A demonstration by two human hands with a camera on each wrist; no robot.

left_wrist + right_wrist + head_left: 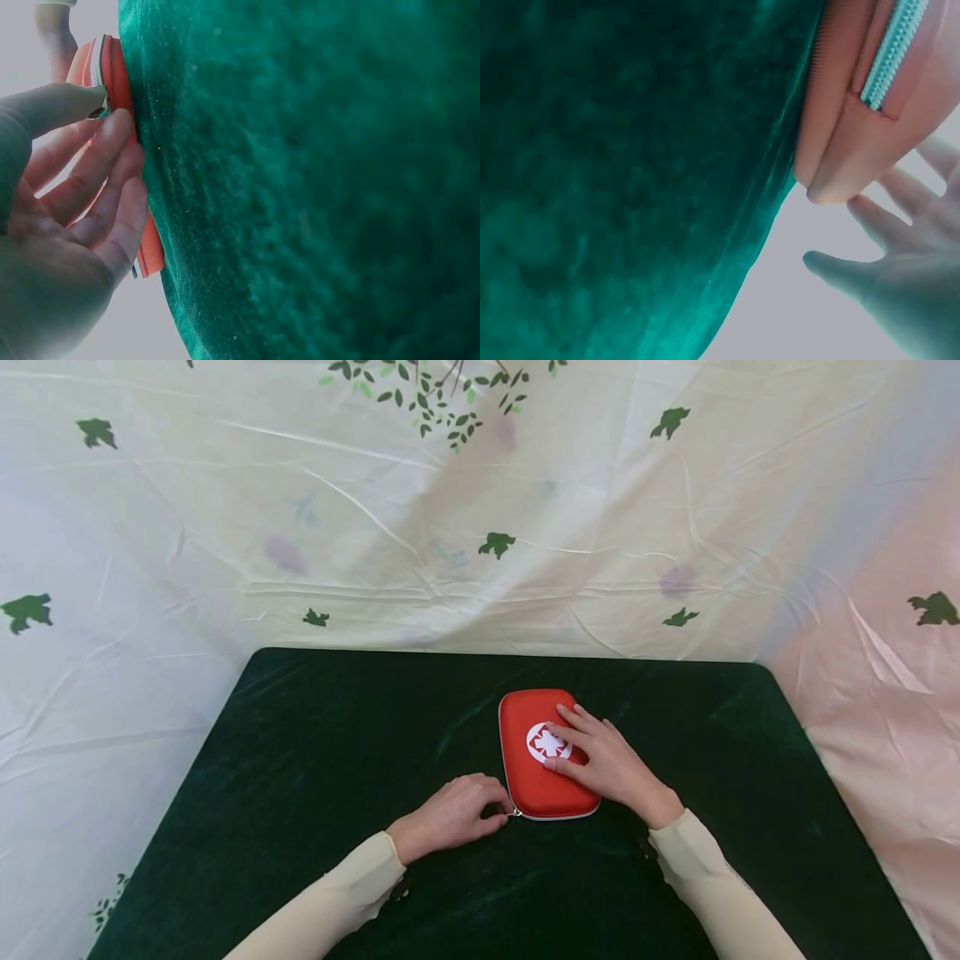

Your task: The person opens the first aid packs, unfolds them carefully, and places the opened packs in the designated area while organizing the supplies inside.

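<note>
A red zippered case [542, 793] with a white round emblem lies flat on the dark green cloth, its zipper closed along the side that shows in the head view. At its near left corner, my left hand [453, 812] pinches the small metal zipper pull [98, 114] between thumb and fingertip. The other left fingers extend along the case's side in the left wrist view. My right hand [607, 760] rests on the lid's right part, fingers spread and partly over the emblem. The end of the zipper teeth [892, 56] shows in the right wrist view.
The green cloth [337, 727] covers a table with rounded far corners. Behind and at both sides hang pale curtains [570, 585] printed with green leaves and bird shapes.
</note>
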